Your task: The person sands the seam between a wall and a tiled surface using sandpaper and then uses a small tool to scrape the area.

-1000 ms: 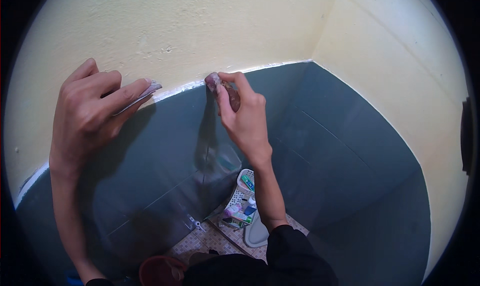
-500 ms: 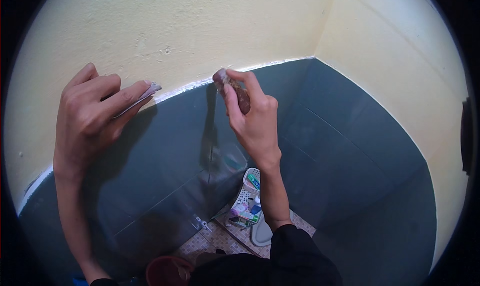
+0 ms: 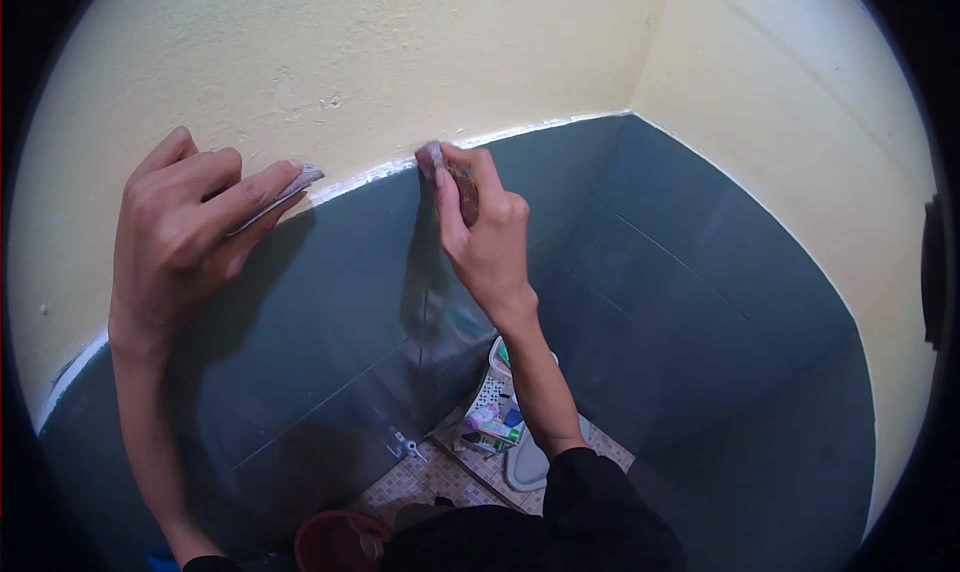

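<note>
My left hand (image 3: 185, 232) is raised at the left, pinching a thin, flat grey piece (image 3: 285, 194) between thumb and fingers; its kind does not show clearly. Its tip lies close to the white-coated strip (image 3: 370, 177) where the cream wall (image 3: 330, 52) meets the dark blue-green tiles (image 3: 340, 302). Further right, my right hand (image 3: 490, 232) grips a stubby brown tool (image 3: 465, 194) with a rough, whitish end. That end is at the strip, just above the tiles; whether it presses on the wall, I cannot tell. My fingers cover part of the tool.
Below stand a white rack (image 3: 493, 392) with bottles and tubes, and a pale squat toilet (image 3: 525, 464) on the patterned floor (image 3: 410, 487). A tap (image 3: 407, 445) juts from the tiled wall. A reddish bucket (image 3: 328, 542) is at the bottom. Walls meet in a corner to the right.
My right hand has slid a little to the left along the strip with the brown tool. My left hand and the grey piece have stayed nearly in place.
</note>
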Motion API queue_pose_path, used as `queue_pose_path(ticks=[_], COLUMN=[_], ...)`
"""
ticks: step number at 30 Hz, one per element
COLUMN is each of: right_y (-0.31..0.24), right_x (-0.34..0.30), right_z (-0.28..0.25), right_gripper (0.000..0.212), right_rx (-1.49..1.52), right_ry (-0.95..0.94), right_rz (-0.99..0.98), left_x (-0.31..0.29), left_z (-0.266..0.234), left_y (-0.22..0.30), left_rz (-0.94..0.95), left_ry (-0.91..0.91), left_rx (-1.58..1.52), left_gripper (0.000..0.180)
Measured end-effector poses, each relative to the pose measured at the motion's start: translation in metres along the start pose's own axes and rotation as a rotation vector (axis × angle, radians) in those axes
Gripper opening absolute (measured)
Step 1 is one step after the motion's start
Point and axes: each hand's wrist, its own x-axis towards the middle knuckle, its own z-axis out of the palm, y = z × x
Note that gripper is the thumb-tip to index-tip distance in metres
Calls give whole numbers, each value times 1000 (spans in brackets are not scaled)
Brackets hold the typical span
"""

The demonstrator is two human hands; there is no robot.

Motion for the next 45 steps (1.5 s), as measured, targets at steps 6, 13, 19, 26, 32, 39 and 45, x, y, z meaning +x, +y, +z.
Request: queue_pose_path(ticks=[6,13,19,26,32,39,45], right_y=[-18,-12,-3,-32,-11,-4,-20], right_x=[6,3,4,12,2,10,15], right_z=[-19,-18,-8,-19,-20,-18,-28], right_gripper=[22,24,23,23,20,11,20], right_rx=[-30,29,-38,-20,-1,-78,39], right_ry=[-76,-169,-84,-97,-165,-93,-107], right_rz=[159,81,-15,0,74,120,172], left_x=[1,-4,-2,-2,-1,5,-2], left_z=[3,2,0,0,2,4,-2], left_y=[1,-1,-1,-3,4,3,-3], left_rz=[-8,-14,-3,-3,-23,5,10], left_ry=[-9,-21,-19,-28,-35,-38,-42], left_rx=[3,16,37,19,40,20,53], left_gripper=[23,22,21,24,21,23,22])
